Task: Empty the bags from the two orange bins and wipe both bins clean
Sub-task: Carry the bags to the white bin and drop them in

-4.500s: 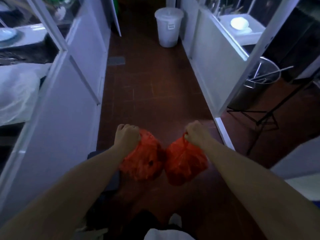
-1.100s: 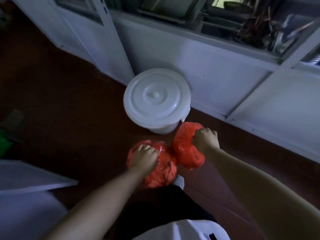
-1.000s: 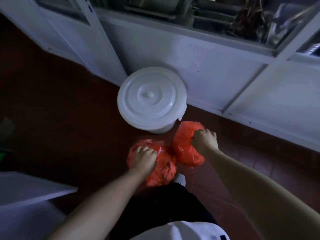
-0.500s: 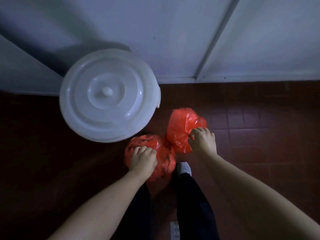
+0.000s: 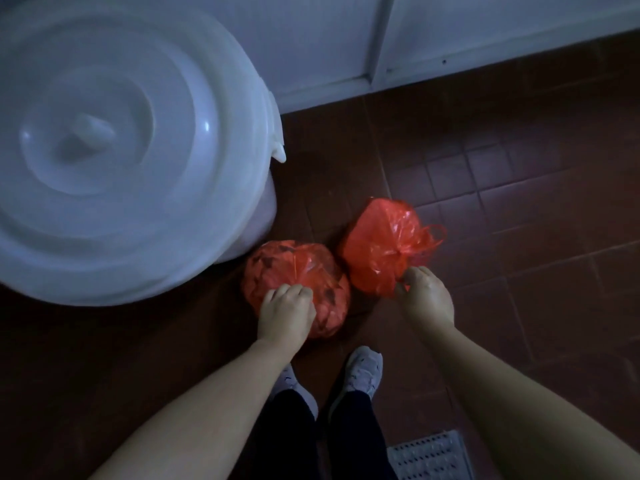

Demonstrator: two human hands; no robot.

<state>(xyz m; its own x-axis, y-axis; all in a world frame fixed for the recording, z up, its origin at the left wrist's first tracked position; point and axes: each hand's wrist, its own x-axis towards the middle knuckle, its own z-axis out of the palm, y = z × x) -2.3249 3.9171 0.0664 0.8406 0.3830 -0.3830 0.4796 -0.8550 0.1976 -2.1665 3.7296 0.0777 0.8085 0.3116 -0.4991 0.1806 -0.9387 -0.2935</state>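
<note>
head view, looking straight down at the floor. dim light, some blur.

left hand (image 5: 285, 315): fingers curled into a fist on top of the left orange bag (image 5: 298, 271), gripping the plastic at its top. this bag is round and full, with dark scraps showing through the film. it sits just beside the base of the white lidded bucket (image 5: 114, 147); i cannot tell whether the two touch.

right hand (image 5: 424, 296): fingers and thumb bent, pinching the plastic of the right orange bag (image 5: 381, 251) at its near edge, close to the knot. the tied handles of this bag stick out to the right as a loose loop. the grip looks lighter than on the left side, fingertips only.

the two bags lie side by side and appear to touch where they meet. both seem to rest on the tiled floor (image 5: 502, 202), dark red-brown, though i cannot confirm that the full weight is down. the right bag lies a little farther from me than the left one.

the bucket fills the upper left of the view, lid on, with a knob in the lid centre and a small lug at the rim on its right side. it stands against a pale wall panel (image 5: 329, 46) that runs along the top of the view.

below the hands: two white shoes (image 5: 362, 370) and dark trouser legs, toes pointing toward the bags. a pale perforated grate (image 5: 429, 457) lies at the bottom edge, right of the legs.

orange bins: not in this view.
</note>
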